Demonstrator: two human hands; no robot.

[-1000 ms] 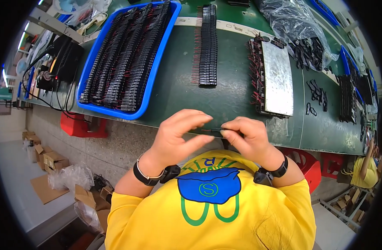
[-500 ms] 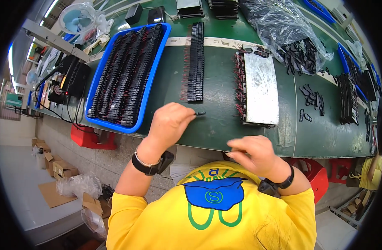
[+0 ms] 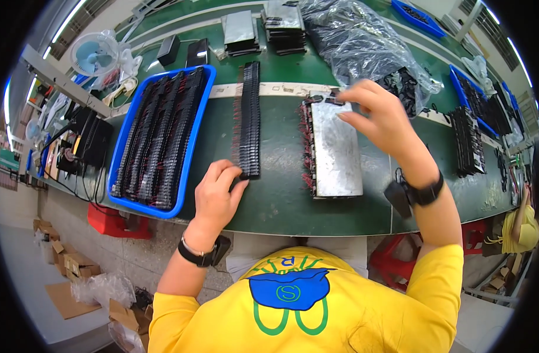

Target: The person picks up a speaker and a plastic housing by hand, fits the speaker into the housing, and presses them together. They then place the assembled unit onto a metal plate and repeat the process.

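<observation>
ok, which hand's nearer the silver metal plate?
Right. Right hand is at the far end of the metal plate; left hand is left of the plate, by the black component row.

The bench (image 3: 275,213) had a green top, bare and faintly shiny along its near edge, with a pale strip (image 3: 284,89) running across it. At left stood a blue tray (image 3: 142,208), tightly filled. To its right lay a long row of black pieces (image 3: 252,120), red leads along its left side. Next came a metal plate (image 3: 338,156) resting on dark parts. Farther back sat two plate stacks (image 3: 240,28) and a clear plastic bag (image 3: 349,44). A black stack (image 3: 466,141) stood at right.
</observation>
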